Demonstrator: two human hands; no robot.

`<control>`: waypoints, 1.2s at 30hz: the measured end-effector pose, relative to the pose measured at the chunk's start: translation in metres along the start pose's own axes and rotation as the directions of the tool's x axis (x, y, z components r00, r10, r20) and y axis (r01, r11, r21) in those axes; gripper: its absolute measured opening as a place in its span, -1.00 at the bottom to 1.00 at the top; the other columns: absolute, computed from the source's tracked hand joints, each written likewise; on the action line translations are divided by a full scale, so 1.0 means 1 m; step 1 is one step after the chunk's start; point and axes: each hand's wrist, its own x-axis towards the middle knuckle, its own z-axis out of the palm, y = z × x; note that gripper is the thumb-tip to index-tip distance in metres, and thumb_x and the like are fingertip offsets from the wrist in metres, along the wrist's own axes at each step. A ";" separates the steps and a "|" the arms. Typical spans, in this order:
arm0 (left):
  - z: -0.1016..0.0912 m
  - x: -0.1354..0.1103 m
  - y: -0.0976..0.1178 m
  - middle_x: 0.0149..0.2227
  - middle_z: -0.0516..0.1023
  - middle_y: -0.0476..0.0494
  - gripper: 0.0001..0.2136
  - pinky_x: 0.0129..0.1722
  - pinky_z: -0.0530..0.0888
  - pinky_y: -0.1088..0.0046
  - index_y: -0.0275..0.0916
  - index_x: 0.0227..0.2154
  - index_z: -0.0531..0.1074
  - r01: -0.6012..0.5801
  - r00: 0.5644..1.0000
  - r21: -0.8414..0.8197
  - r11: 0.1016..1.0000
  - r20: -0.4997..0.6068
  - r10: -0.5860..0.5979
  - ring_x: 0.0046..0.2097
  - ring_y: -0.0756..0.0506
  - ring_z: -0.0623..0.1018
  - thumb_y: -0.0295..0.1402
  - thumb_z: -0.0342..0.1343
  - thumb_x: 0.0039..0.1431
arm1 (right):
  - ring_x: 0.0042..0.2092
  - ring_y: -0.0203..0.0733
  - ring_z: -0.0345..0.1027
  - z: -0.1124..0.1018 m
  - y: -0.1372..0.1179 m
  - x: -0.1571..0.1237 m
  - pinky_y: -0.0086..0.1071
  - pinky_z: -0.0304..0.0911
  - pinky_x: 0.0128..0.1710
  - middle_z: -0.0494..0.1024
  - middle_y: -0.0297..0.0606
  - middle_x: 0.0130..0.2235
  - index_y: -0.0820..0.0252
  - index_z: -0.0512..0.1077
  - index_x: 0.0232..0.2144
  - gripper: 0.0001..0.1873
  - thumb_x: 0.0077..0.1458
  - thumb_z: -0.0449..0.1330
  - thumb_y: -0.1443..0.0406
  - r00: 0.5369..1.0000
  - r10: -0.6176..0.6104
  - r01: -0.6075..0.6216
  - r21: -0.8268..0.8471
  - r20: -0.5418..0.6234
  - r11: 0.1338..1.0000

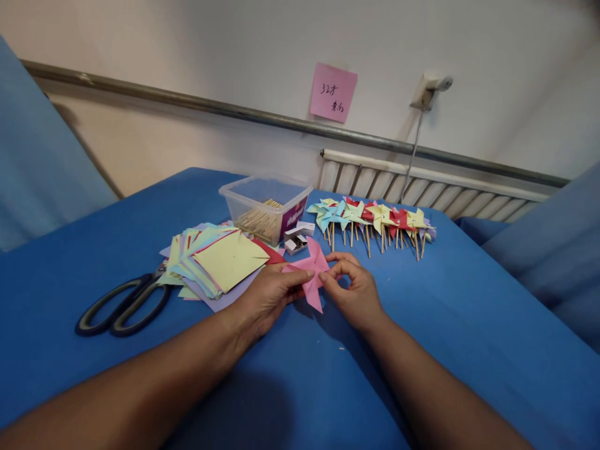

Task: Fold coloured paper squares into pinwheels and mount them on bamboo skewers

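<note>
A pink paper pinwheel [313,292] is held up between both hands, its blades folded toward the middle. My left hand [269,294] grips it from the left, thumb lying on its front near the centre. From the right, my right hand [354,287] pinches the paper with thumb and index finger by the centre. Whether a pin is in those fingers is hidden. Just behind the pinwheel stands a small open box [295,241] with tiny dark pieces inside. Left of my left hand lies a stack of coloured paper squares [229,259], a yellow one on top.
Black-handled scissors [124,306] lie left of the paper stack. A clear plastic tub [260,194] holds several thin sticks [257,220]. Finished pinwheels [375,215] on sticks lie in a row at the back right of the blue table [469,350]. A radiator [384,181] stands behind.
</note>
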 end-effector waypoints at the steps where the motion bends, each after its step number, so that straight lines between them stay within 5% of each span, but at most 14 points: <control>1: 0.000 0.000 -0.001 -0.36 0.59 -0.20 -0.79 -0.18 0.44 0.37 -0.37 -0.36 0.54 0.001 1.000 0.002 1.000 0.002 -0.001 -0.32 -0.07 0.54 -0.36 0.30 -0.09 | -0.10 -0.12 0.37 0.000 0.000 0.000 -0.21 0.22 -0.09 0.50 -0.21 -0.22 0.15 0.39 -0.60 -0.84 -0.01 0.22 0.36 1.000 0.003 -0.003 -0.002 0.007 1.000; 36: -0.002 0.002 -0.007 -0.40 0.58 -0.18 -0.77 -0.25 0.44 0.44 -0.36 -0.37 0.55 -0.013 1.000 0.021 1.000 0.022 0.013 -0.35 -0.05 0.54 -0.34 0.33 -0.12 | -0.13 -0.13 0.38 0.004 0.003 -0.003 -0.26 0.23 -0.11 0.51 -0.23 -0.25 0.14 0.42 -0.59 -0.84 0.00 0.22 0.30 1.000 0.025 -0.025 -0.012 -0.009 1.000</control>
